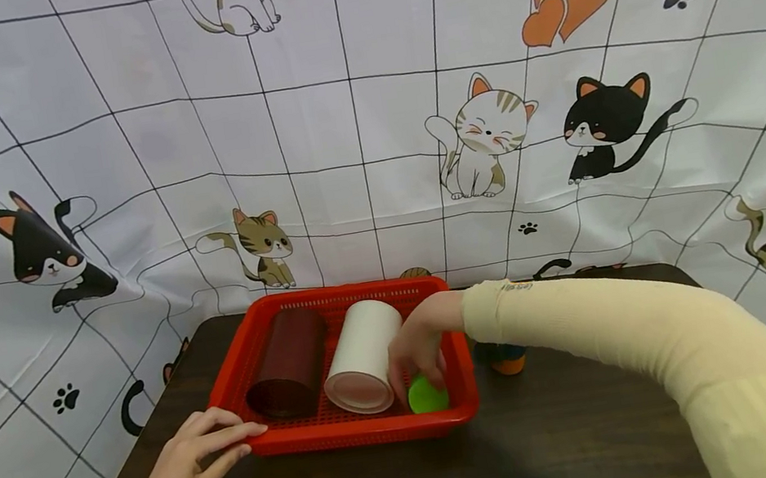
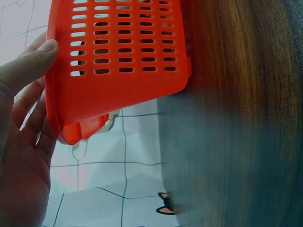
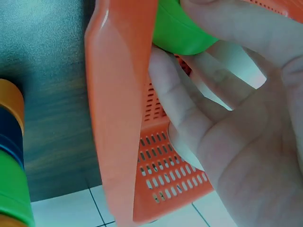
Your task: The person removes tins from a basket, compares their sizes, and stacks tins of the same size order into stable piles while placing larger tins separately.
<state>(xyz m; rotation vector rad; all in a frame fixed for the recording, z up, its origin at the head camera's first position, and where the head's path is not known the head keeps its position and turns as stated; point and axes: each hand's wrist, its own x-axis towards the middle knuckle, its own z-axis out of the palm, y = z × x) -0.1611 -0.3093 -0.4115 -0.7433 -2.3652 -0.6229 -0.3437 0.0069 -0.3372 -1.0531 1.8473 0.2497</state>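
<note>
A red plastic basket (image 1: 352,427) with slotted walls sits on the dark wooden table. At its near left corner my left hand (image 1: 193,461) grips the rim, the thumb (image 2: 40,56) on the outside and the fingers behind. Reaching into the basket's right end, my right hand (image 1: 417,345) holds a green round-ended object (image 1: 427,394) between thumb and curled fingers; the rest of that object is hidden by the hand and basket wall. Beside it lies a white cylinder (image 1: 365,345) on its side, and left of that a dark maroon cylinder (image 1: 290,360), also lying down.
Just outside the basket's right side is a cylindrical object (image 3: 10,184) banded orange, navy and green, partly hidden under the right forearm in the head view. A white sheet (image 1: 405,136) with grid lines and cartoon cats hangs behind the table (image 1: 569,442).
</note>
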